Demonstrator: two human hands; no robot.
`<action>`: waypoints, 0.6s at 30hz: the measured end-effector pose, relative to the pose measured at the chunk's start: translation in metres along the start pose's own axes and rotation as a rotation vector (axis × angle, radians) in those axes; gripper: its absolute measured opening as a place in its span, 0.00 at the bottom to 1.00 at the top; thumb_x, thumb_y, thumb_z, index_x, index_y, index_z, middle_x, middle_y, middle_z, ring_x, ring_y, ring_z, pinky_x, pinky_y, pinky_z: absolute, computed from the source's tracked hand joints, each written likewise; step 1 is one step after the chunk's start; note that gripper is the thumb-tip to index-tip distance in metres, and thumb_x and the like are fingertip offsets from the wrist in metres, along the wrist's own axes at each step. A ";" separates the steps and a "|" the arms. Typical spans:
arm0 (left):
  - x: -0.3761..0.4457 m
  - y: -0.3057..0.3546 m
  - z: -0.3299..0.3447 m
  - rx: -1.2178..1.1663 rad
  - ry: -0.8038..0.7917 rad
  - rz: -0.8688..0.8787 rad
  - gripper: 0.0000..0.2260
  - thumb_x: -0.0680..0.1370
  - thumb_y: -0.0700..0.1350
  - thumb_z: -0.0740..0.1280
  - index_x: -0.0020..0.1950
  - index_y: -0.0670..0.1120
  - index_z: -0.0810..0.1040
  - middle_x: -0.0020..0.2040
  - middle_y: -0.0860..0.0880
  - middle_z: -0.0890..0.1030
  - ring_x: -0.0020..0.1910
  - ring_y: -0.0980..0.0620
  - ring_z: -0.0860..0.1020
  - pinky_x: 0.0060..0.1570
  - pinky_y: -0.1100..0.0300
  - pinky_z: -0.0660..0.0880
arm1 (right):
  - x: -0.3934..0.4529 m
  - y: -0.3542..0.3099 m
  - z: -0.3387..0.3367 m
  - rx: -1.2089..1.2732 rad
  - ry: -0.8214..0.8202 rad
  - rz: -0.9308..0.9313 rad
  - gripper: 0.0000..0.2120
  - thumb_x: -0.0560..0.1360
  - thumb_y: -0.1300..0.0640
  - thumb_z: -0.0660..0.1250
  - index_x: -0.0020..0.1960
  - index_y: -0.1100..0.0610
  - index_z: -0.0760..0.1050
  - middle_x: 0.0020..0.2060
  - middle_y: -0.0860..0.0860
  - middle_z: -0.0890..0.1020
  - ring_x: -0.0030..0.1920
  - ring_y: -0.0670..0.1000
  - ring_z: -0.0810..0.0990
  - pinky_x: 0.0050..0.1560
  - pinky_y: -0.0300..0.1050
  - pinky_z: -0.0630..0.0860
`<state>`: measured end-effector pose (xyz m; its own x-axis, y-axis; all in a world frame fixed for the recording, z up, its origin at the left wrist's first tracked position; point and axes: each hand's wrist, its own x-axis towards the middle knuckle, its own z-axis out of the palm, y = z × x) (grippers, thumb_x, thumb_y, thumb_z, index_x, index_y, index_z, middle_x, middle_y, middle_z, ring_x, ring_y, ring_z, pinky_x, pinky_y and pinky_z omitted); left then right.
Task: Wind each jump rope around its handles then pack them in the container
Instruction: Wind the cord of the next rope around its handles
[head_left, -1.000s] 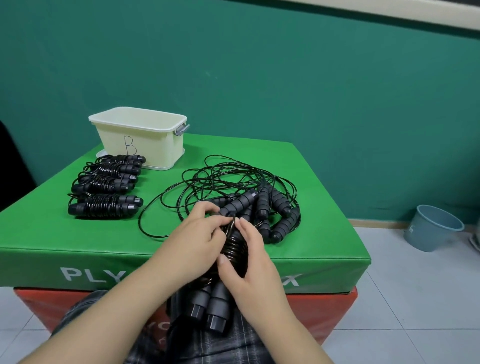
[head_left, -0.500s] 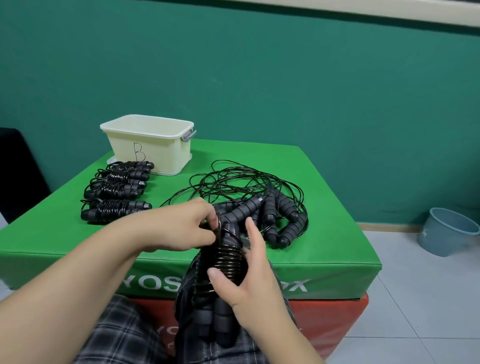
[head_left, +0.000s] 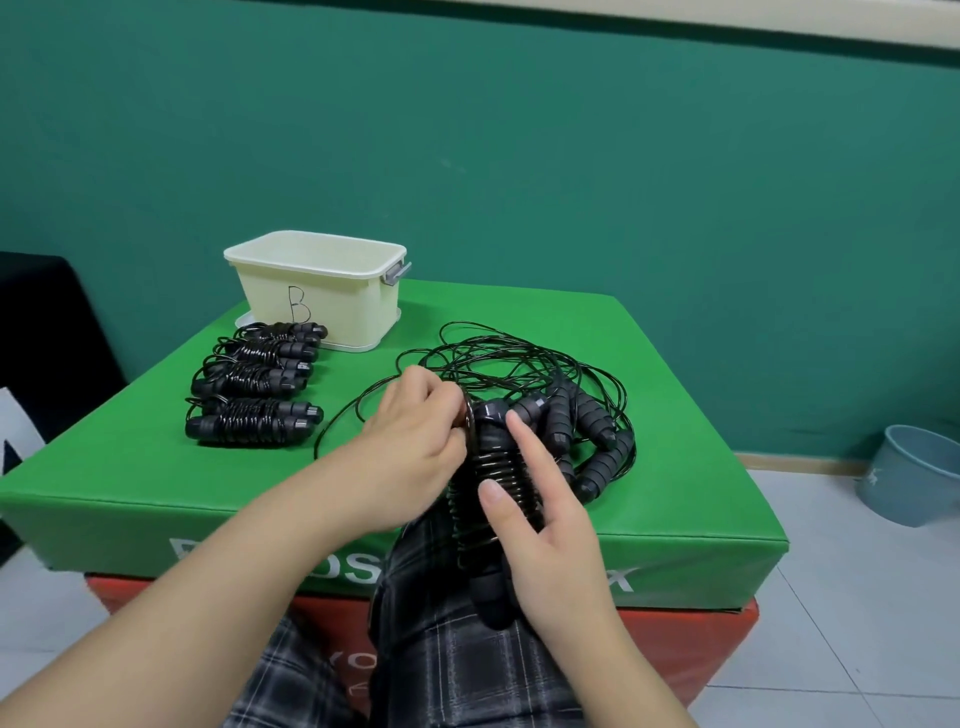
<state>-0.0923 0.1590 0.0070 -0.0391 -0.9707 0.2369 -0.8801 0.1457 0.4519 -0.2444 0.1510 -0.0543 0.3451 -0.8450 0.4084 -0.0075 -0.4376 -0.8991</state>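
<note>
Nearly wound: right hand (head_left: 540, 525) grips the rope bundle (head_left: 498, 483) over the lap, left hand (head_left: 415, 436) pinches the last cord loop at its top. Best tuck that end under a coil, snug, before reaching for the container (head_left: 317, 296) at the mat's far side.

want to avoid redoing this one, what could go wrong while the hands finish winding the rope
The left hand pinches the cord end at the top of the wound rope; if it slips, the coils may spring loose. The right hand grips with its index finger lifted, so the handles could slide apart. A cord loop by the loose pile lies near the hands and might snag.
</note>
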 end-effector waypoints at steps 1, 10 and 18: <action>0.000 0.000 -0.001 0.057 -0.008 0.005 0.05 0.81 0.45 0.53 0.47 0.45 0.62 0.51 0.50 0.61 0.54 0.51 0.61 0.59 0.57 0.62 | 0.000 0.000 0.000 -0.005 -0.003 0.001 0.24 0.78 0.58 0.66 0.64 0.34 0.65 0.61 0.21 0.68 0.65 0.28 0.66 0.60 0.22 0.62; 0.000 -0.007 -0.014 0.109 -0.169 0.005 0.11 0.82 0.44 0.52 0.39 0.50 0.57 0.43 0.55 0.62 0.47 0.55 0.61 0.46 0.60 0.58 | 0.006 -0.005 -0.002 -0.080 -0.091 0.010 0.16 0.76 0.60 0.65 0.56 0.41 0.71 0.48 0.29 0.76 0.47 0.32 0.74 0.49 0.23 0.66; -0.010 0.009 0.008 0.226 0.175 -0.024 0.11 0.79 0.41 0.54 0.38 0.50 0.57 0.40 0.53 0.59 0.43 0.52 0.61 0.43 0.59 0.58 | 0.008 -0.003 0.012 -0.194 0.064 -0.025 0.14 0.73 0.52 0.61 0.55 0.36 0.70 0.54 0.32 0.76 0.56 0.38 0.75 0.54 0.31 0.69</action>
<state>-0.1032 0.1684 0.0020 0.0477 -0.9230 0.3819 -0.9637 0.0580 0.2606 -0.2304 0.1493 -0.0501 0.2871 -0.8485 0.4446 -0.1827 -0.5041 -0.8441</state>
